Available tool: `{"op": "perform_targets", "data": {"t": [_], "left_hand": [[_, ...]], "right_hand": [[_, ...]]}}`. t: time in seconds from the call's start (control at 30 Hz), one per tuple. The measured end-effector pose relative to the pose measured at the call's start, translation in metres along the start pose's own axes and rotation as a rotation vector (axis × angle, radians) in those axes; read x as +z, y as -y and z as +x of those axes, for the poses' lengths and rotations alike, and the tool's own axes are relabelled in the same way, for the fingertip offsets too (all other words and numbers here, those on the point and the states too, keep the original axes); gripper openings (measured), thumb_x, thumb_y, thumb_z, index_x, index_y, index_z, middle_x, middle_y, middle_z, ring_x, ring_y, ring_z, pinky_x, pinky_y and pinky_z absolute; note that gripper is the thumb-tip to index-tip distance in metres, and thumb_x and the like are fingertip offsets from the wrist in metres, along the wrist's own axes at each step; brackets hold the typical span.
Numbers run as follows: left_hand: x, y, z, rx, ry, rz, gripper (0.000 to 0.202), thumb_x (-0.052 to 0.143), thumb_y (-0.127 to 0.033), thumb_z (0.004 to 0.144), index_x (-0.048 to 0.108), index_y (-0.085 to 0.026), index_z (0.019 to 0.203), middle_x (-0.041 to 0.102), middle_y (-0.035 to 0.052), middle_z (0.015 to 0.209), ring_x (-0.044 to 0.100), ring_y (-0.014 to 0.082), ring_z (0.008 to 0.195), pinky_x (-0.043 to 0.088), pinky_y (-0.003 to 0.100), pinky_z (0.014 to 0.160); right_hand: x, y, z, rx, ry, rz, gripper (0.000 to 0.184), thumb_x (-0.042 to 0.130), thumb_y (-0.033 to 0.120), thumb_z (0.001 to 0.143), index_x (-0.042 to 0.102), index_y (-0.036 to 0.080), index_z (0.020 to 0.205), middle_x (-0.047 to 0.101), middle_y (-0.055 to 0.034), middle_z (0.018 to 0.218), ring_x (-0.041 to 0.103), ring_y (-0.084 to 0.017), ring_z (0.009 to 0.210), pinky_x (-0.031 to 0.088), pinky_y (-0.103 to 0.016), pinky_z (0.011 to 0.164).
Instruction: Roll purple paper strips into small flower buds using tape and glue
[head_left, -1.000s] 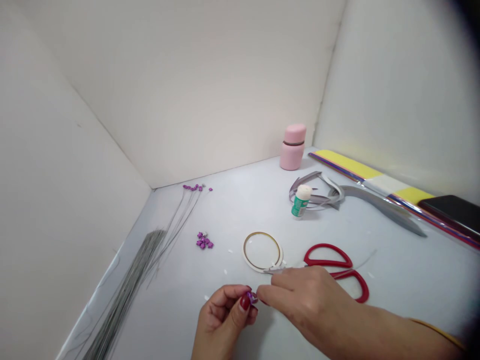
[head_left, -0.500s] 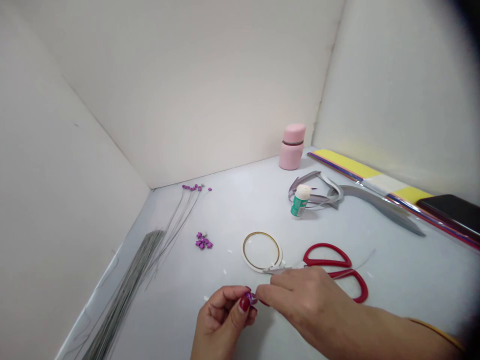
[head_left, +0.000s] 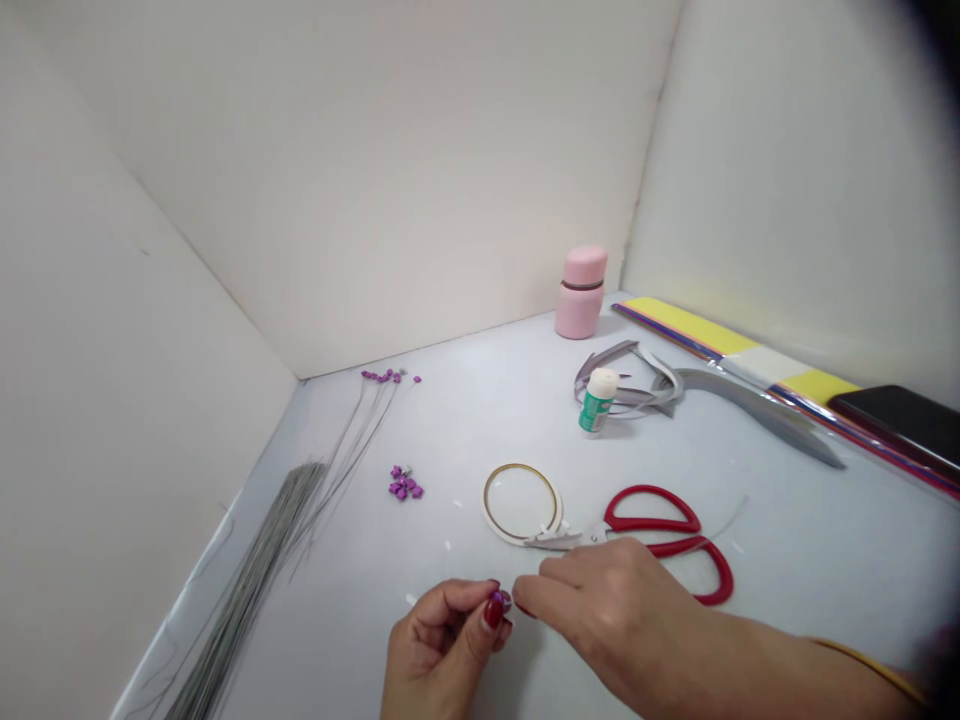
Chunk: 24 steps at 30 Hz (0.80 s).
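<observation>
Here's my left hand (head_left: 441,645), fingers closed, pinching a small purple piece (head_left: 499,601) at the fingertips. Just beside them, my right hand (head_left: 604,590) curls in, and I can't tell if it grips anything. Red-handled scissors (head_left: 652,524) lie beyond its fingers.

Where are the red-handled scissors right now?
In the head view, the red-handled scissors lie right of centre, their blades pointing left to the white-and-gold ring, with the right hand just in front of their handles.

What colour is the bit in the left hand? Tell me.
Purple; the bit in the left hand shows best in the head view.
</observation>
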<state>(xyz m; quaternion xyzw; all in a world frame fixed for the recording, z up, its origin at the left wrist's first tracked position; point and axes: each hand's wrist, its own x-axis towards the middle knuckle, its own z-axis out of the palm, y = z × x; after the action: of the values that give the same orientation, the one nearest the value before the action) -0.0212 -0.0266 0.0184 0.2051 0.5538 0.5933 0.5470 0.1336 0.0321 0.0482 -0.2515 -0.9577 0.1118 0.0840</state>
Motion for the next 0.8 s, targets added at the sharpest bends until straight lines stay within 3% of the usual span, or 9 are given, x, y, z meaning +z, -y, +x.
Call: {"op": "perform_targets", "data": {"t": [0.47,0.8], "left_hand": [[0.0001,0.0014,-0.0002,0.005,-0.013,0.036,0.021,0.081,-0.029,0.044,0.071,-0.015,0.055,0.065,-0.0002,0.044,0.056,0.0062,0.044,0.044,0.012,0.048],[0.0003,0.0015,0.0001,0.015,-0.021,0.050,0.020,0.081,-0.028,0.044,0.071,-0.015,0.055,0.064,0.0002,0.044,0.056,0.0077,0.044,0.045,0.014,0.048]], "right_hand": [[-0.0050,0.0071,0.0004,-0.003,0.080,-0.050,0.023,0.045,-0.001,0.062,0.051,0.018,0.075,0.061,0.0000,0.065,0.052,-0.013,0.051,0.020,-0.026,0.043],[-0.0037,0.0081,0.0021,0.009,0.088,-0.034,0.022,0.044,0.000,0.064,0.051,0.017,0.075,0.061,-0.0008,0.067,0.054,-0.014,0.052,0.024,-0.026,0.043]]}}
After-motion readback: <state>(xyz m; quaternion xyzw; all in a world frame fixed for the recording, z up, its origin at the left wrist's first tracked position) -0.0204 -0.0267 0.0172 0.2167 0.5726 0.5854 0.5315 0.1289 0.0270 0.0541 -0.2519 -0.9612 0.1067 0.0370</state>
